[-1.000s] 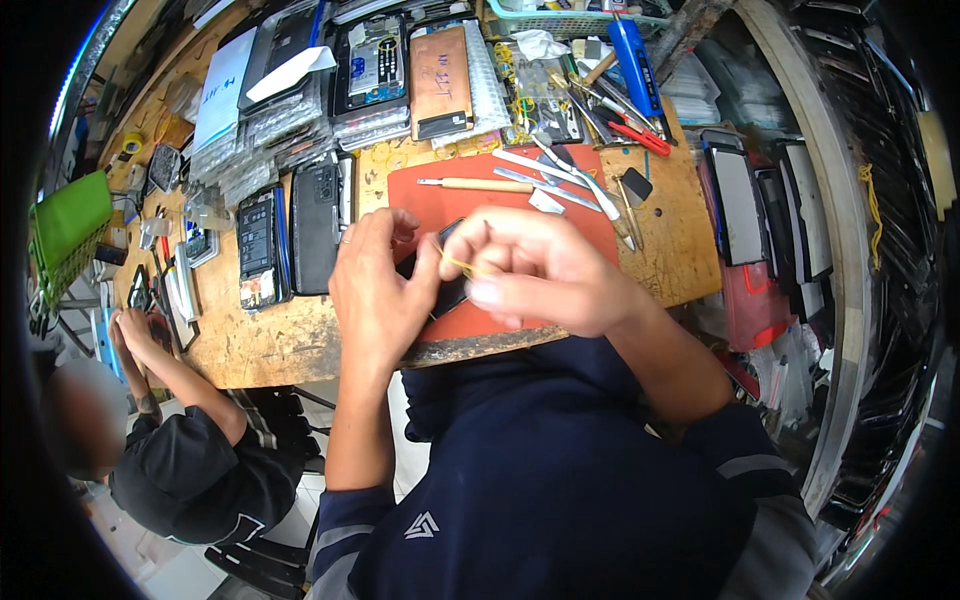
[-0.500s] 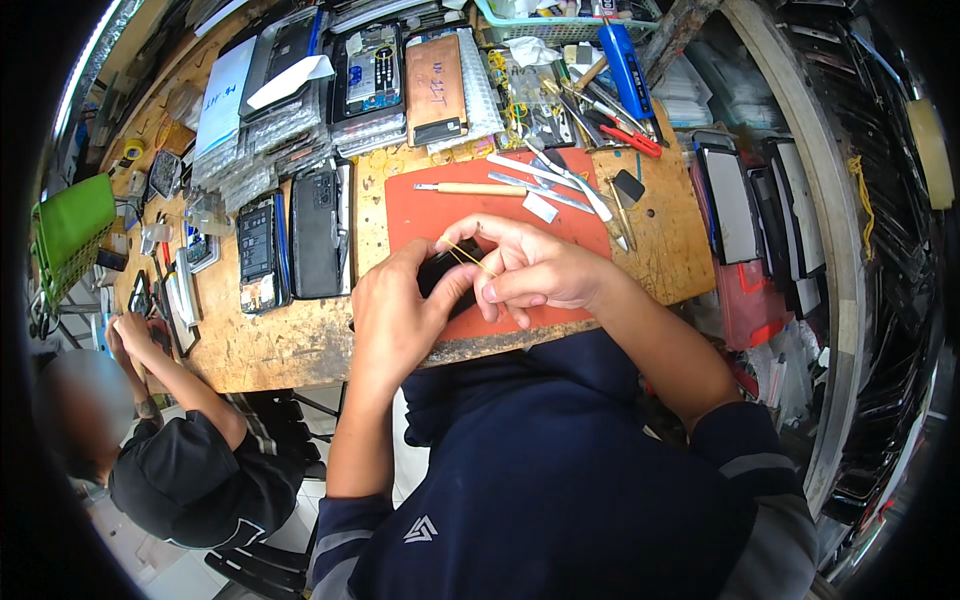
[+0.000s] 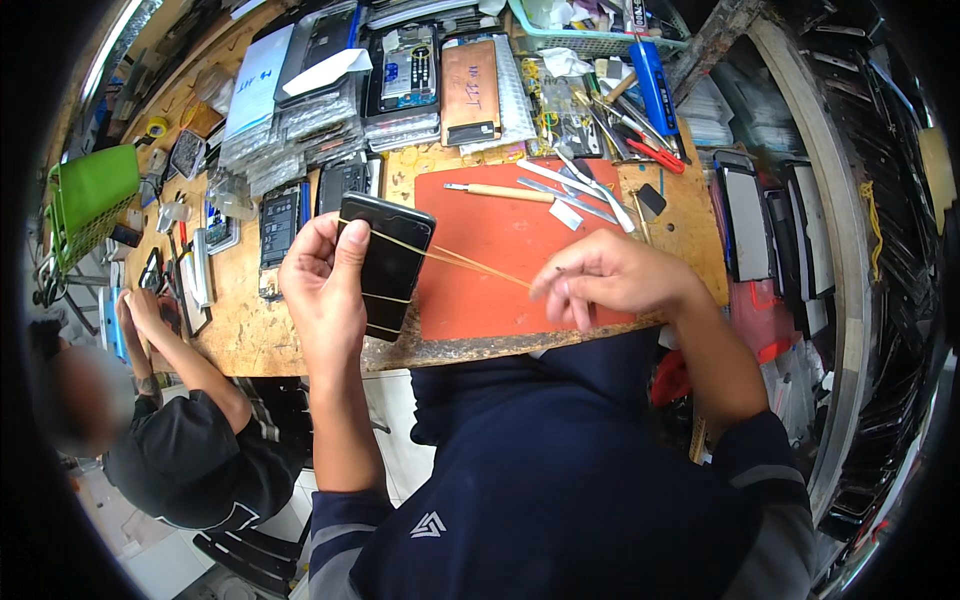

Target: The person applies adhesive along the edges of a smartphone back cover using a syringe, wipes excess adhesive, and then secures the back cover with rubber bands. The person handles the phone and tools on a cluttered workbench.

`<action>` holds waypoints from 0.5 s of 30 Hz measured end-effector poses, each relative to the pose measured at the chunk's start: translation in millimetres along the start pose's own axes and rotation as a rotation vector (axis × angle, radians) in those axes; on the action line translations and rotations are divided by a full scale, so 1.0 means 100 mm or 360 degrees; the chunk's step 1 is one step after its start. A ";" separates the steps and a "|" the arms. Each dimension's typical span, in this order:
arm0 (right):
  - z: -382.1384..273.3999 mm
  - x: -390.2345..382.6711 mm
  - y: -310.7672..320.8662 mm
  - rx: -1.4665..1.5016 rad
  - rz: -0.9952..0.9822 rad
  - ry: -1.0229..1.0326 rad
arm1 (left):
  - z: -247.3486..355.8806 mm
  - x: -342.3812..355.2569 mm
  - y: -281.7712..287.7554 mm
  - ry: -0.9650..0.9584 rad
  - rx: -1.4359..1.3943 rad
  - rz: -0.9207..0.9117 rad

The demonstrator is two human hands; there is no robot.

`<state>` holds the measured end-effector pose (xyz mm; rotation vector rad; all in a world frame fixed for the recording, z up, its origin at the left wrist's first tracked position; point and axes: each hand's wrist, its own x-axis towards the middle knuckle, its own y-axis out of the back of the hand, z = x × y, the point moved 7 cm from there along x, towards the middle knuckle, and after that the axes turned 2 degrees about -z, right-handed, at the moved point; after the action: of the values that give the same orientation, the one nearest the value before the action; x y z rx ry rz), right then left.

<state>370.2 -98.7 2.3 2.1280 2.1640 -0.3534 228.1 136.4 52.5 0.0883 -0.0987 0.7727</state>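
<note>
My left hand (image 3: 325,285) grips a black phone (image 3: 390,265) by its left side, thumb pressed on its face, above the front edge of the wooden bench. Two tan rubber bands wrap around the phone. A third rubber band (image 3: 470,262) stretches from the phone's top to my right hand (image 3: 605,280), which pinches it at the fingertips over the red work mat (image 3: 500,235).
On the mat's far side lie a wooden-handled tool (image 3: 500,190), tweezers (image 3: 590,185) and metal blades. Opened phones (image 3: 280,220) and parts cover the bench (image 3: 235,310) behind. A green basket (image 3: 85,195) stands far left. Another person (image 3: 170,440) in black sits at lower left.
My hands have pulled apart: the left now holds the phone up to the left, and the right has moved right, stretching a rubber band out from it.
</note>
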 end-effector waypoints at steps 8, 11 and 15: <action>-0.55 0.14 -0.18 -0.1669 0.0984 0.0305 | -0.25 0.20 -0.01 0.0195 -0.0095 0.0088; -0.77 0.23 -0.44 -0.1984 0.1075 0.0725 | -0.35 0.19 -0.17 0.0367 -0.0094 -0.0219; -0.57 0.59 -0.29 -0.1459 0.0345 0.0751 | -0.31 -0.12 -0.51 0.0678 -0.0360 -0.1280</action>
<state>345.9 -28.5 47.5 1.9122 1.6819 1.0393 257.3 95.0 17.8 -0.2433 0.2465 -0.0376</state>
